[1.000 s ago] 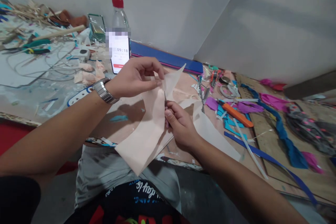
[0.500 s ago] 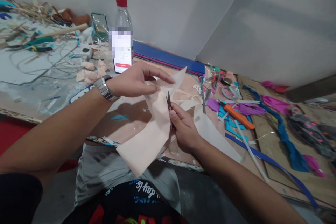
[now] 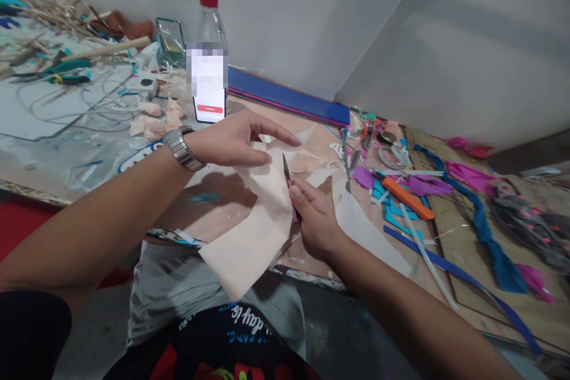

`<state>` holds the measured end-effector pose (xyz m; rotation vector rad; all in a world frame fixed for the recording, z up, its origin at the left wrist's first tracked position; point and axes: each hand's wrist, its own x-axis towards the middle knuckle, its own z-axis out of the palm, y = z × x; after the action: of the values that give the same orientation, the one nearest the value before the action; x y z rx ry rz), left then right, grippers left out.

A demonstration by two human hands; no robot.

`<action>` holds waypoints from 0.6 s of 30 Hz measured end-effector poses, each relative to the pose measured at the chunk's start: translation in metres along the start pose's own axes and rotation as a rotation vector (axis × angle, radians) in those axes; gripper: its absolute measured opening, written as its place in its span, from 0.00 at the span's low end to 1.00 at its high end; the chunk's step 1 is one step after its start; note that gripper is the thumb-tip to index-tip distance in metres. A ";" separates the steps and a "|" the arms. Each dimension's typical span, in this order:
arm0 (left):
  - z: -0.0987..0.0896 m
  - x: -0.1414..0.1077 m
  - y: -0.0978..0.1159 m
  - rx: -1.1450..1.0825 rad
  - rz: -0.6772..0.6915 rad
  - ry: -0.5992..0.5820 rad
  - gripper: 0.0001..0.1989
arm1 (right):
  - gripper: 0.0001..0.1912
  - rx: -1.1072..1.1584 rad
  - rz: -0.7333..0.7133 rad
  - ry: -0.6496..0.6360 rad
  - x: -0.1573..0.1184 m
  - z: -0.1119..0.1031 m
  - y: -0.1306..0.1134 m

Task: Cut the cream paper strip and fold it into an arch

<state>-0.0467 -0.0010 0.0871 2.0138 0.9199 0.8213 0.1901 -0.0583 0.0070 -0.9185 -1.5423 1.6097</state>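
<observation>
My right hand [image 3: 318, 218] grips a small pair of scissors [image 3: 285, 167], blades pointing up and pressed together, handles mostly hidden in the fingers. Beside the blades, a long pale cream paper strip [image 3: 249, 252] hangs bent over the table's front edge toward my lap. My left hand [image 3: 234, 138], with a metal watch at the wrist, holds the upper part of this paper; its thumb lies on the sheet and its index finger stretches over the top. Which lower fingers press from behind is hidden. Another pale sheet [image 3: 367, 228] lies to the right of my right hand.
A phone [image 3: 210, 86] leans on a red-capped bottle [image 3: 211, 21] behind my left hand. An orange utility knife [image 3: 406, 196], a blue ribbon [image 3: 483, 231] and scraps lie on the right. Green-handled pliers [image 3: 66, 71] and thin sticks lie at the left.
The scissor blades, slightly apart before, have come together. The paper's upper part has shifted and tilted away slightly under my left hand. Both hands stay nearly in place.
</observation>
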 end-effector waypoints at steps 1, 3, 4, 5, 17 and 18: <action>0.001 0.000 0.000 -0.002 -0.003 0.001 0.25 | 0.17 0.005 0.007 -0.002 0.000 0.000 0.000; 0.002 0.001 0.001 -0.005 -0.012 -0.002 0.25 | 0.17 0.009 0.015 0.000 0.000 0.000 0.000; 0.002 0.001 0.002 -0.005 -0.018 -0.003 0.25 | 0.17 0.009 0.016 0.004 0.001 0.001 0.000; 0.003 0.000 0.002 -0.005 -0.023 -0.004 0.25 | 0.18 0.010 0.017 0.010 0.001 0.001 -0.001; 0.001 -0.001 0.004 0.060 -0.068 -0.042 0.30 | 0.17 0.111 0.079 -0.022 0.000 0.004 -0.005; 0.000 -0.001 0.005 0.063 -0.069 -0.045 0.31 | 0.17 0.113 0.077 -0.027 0.000 0.003 -0.005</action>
<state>-0.0456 -0.0043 0.0905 2.0341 0.9949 0.7146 0.1873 -0.0600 0.0118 -0.9075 -1.4334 1.7514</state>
